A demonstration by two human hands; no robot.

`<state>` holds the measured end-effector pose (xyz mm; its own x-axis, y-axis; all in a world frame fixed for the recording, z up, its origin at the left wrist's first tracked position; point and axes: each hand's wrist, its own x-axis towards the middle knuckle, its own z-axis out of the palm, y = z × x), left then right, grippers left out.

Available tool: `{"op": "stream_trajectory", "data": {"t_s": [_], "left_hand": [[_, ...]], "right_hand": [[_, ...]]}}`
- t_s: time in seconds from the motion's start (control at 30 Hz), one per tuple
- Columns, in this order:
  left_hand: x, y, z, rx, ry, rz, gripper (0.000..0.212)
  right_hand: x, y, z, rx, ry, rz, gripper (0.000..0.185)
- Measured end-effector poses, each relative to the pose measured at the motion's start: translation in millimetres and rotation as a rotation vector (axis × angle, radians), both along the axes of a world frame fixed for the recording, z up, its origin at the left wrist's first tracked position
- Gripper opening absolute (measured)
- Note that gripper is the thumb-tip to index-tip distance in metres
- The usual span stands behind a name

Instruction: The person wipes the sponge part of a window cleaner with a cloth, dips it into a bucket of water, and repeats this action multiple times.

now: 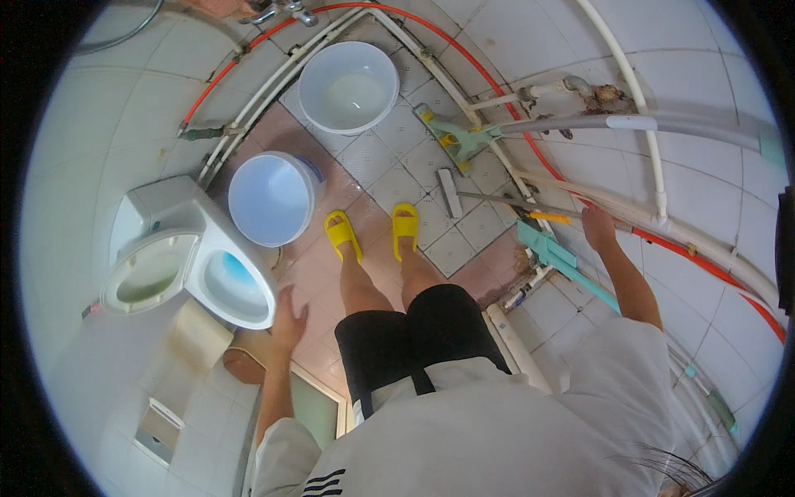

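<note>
My right hand (599,228) is closed around the thin grey handle (515,200) of a floor scrubber near the right wall. Its narrow pale head (449,193) rests on the grey floor tiles. My left hand (289,320) hangs with fingers apart beside the rim of a white toilet (271,304), holding nothing; whether it touches the rim I cannot tell. Blue-tinted water lies in the bowl, and the toilet lid (152,273) is raised. Ahead of my yellow slippers (340,232) stand a white bucket (273,199) and a larger round tub (348,87) with cloudy liquid inside.
A green-headed mop (463,140) leans at the right wall, with a teal squeegee (549,245) nearer me. White pipes (428,59) and a red hose (478,65) run along the walls. Behind the toilet's near side stands a brown waste bin (245,357).
</note>
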<state>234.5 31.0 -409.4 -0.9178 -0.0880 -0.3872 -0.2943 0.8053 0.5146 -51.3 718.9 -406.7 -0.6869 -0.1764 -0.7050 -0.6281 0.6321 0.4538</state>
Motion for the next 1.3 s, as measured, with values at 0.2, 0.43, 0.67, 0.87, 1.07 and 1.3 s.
{"op": "stream_trajectory", "data": {"t_s": [0.2, 0.43, 0.67, 0.87, 1.07, 1.3], "left_hand": [[-35.5, 112.8, 17.9, 0.231, -0.098, -0.014, 0.044], [-80.3, 153.4, 42.6, 0.139, 0.202, -0.123, 0.058], [-120.7, 89.0, 16.0, 0.070, 0.275, -0.010, 0.052], [-119.0, -1.1, -63.7, 0.180, 0.128, -0.161, 0.027], [-118.5, -36.7, -111.5, 0.048, -0.055, -0.273, 0.018], [-107.4, -54.3, -154.3, -0.009, 0.061, -0.406, 0.012]], "right_hand": [[69.4, -25.7, 110.4, -0.198, -0.122, -0.396, 0.020], [119.4, -135.3, 226.4, -0.467, -0.240, -0.570, 0.029], [103.0, -359.9, 235.2, -0.786, -0.484, -0.296, 0.053], [89.5, -471.5, 192.3, -0.667, -0.912, -0.806, 0.052], [122.7, -535.9, 104.4, -0.720, -0.968, -1.549, 0.052], [188.4, -590.4, -28.6, -0.945, -0.860, -2.014, 0.049]]}}
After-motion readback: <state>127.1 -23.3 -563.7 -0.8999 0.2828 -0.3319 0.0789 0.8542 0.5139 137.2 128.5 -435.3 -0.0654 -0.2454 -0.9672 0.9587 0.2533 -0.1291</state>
